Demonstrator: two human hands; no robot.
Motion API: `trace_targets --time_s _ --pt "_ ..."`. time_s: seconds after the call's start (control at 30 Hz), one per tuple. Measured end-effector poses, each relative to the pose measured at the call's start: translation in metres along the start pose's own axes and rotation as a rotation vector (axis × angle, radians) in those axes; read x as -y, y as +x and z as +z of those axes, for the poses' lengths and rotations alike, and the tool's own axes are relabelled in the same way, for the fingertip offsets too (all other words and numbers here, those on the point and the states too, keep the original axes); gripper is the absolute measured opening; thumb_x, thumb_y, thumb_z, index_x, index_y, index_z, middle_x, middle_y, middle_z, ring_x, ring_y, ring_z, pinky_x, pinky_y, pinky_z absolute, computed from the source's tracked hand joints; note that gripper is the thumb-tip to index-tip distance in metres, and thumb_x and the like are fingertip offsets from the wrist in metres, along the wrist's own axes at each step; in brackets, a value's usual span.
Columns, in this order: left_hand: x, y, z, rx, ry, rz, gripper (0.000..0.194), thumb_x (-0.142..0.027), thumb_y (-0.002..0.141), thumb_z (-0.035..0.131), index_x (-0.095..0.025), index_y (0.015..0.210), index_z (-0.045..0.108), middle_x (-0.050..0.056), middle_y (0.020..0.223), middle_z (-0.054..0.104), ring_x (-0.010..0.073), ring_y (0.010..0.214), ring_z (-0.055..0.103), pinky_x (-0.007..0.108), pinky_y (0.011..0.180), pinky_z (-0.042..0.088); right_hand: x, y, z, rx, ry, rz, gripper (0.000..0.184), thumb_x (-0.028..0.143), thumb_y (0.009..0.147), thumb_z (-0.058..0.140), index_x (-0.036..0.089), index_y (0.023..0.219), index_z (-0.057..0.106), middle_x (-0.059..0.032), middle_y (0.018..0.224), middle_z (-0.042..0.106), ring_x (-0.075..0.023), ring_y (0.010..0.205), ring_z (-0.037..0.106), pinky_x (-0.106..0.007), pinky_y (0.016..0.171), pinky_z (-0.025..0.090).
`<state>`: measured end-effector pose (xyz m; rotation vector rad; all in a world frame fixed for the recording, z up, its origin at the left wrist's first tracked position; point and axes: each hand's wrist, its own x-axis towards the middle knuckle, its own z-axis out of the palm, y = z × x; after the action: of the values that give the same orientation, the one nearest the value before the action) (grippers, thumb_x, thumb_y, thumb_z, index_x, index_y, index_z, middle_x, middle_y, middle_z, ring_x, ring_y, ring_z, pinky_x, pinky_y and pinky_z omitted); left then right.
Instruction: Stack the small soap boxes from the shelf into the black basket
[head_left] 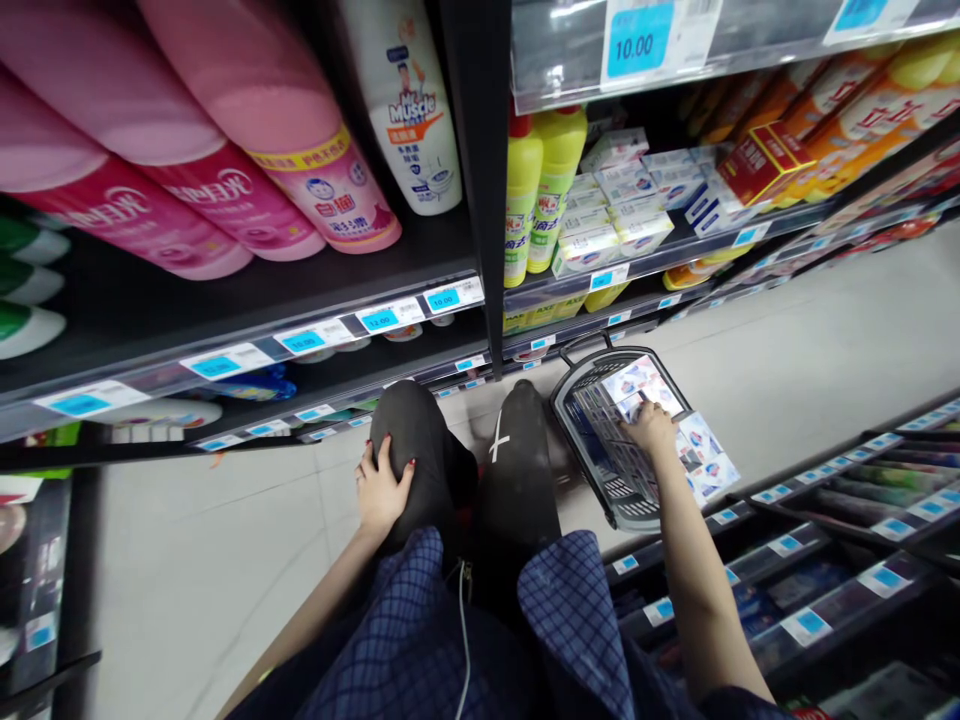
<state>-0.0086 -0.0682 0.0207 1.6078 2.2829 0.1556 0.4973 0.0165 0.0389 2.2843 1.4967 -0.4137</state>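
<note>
My left hand (pixel 381 488) rests on my left knee with its fingers spread, holding nothing. Over the grey plastic shopping basket (pixel 559 400) on the floor, my right hand (pixel 651 428) has its fingers bent around the near edge of a white printed pack (pixel 645 378). Part of that grip is hidden by the hand itself. A second white pack (pixel 705 460) with red and blue print lies at the basket's right side, beside my right wrist. More packs show dimly inside the basket.
Left of the black shelf upright (pixel 478 180) stand pink bottles (pixel 292 130) and a white bottle (pixel 412 110). To its right are yellow bottles (pixel 551 185), small white boxes (pixel 622 200) and a red box (pixel 765 162). Another low shelf (pixel 810 580) borders the aisle at lower right.
</note>
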Motion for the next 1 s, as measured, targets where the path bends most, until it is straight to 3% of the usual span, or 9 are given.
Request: trace_targets --time_s 0.33,0.43,0.53,0.7,0.87,1.0 --pt "0.003 0.002 0.002 0.022 -0.001 -0.013 0.072 -0.055 0.094 0.041 -0.016 0.154 0.034 0.022 0.157 0.026 0.0423 0.137 0.035 0.057 0.111 0.035 0.000 -0.007 0.003 -0.030 0.008 0.004 0.070 0.054 0.086 0.060 0.004 0.132 0.047 -0.0259 0.131 0.054 -0.0388 0.122 0.054 -0.051 0.097 0.044" --pt "0.004 0.003 0.005 0.009 0.003 0.003 0.071 -0.056 0.096 0.034 -0.015 0.154 0.035 0.022 0.156 0.026 0.0423 0.137 0.036 0.057 0.111 0.034 0.005 -0.008 -0.013 -0.158 0.064 0.042 0.082 0.060 0.086 0.058 0.003 0.142 0.039 -0.0277 0.134 0.051 -0.0424 0.123 0.051 -0.053 0.096 0.043" --pt "0.004 0.004 0.009 -0.024 0.012 0.033 0.071 -0.056 0.096 0.030 -0.014 0.153 0.036 0.021 0.154 0.030 0.0411 0.135 0.038 0.056 0.110 0.036 0.018 0.003 -0.055 -0.390 0.183 0.011 0.085 0.061 0.090 0.050 0.003 0.147 0.031 -0.0291 0.135 0.050 -0.0422 0.122 0.051 -0.052 0.096 0.044" --pt "0.007 0.005 0.014 -0.050 0.004 0.052 0.073 -0.057 0.095 0.027 -0.012 0.151 0.039 0.022 0.153 0.031 0.0409 0.134 0.039 0.055 0.108 0.038 0.045 0.059 -0.168 -0.650 0.323 -0.283 0.076 0.046 0.089 0.054 0.004 0.148 0.030 -0.0293 0.137 0.046 -0.0386 0.125 0.048 -0.048 0.099 0.043" --pt "0.010 0.006 0.014 -0.054 -0.033 0.024 0.077 -0.061 0.092 0.023 -0.013 0.149 0.042 0.021 0.152 0.034 0.0398 0.134 0.042 0.056 0.109 0.038 0.057 0.137 -0.264 -0.672 0.192 -0.320 0.065 0.015 0.083 0.052 -0.005 0.143 0.036 -0.0332 0.134 0.047 -0.0363 0.118 0.053 -0.045 0.101 0.041" --pt "0.015 0.007 0.020 -0.041 -0.046 -0.019 0.081 -0.065 0.088 0.020 -0.017 0.149 0.043 0.018 0.154 0.035 0.0401 0.132 0.045 0.055 0.109 0.039 0.066 0.180 -0.305 -0.574 0.095 -0.359 0.061 0.000 0.084 0.038 -0.004 0.145 0.040 -0.0328 0.141 0.046 -0.0324 0.127 0.050 -0.043 0.105 0.039"
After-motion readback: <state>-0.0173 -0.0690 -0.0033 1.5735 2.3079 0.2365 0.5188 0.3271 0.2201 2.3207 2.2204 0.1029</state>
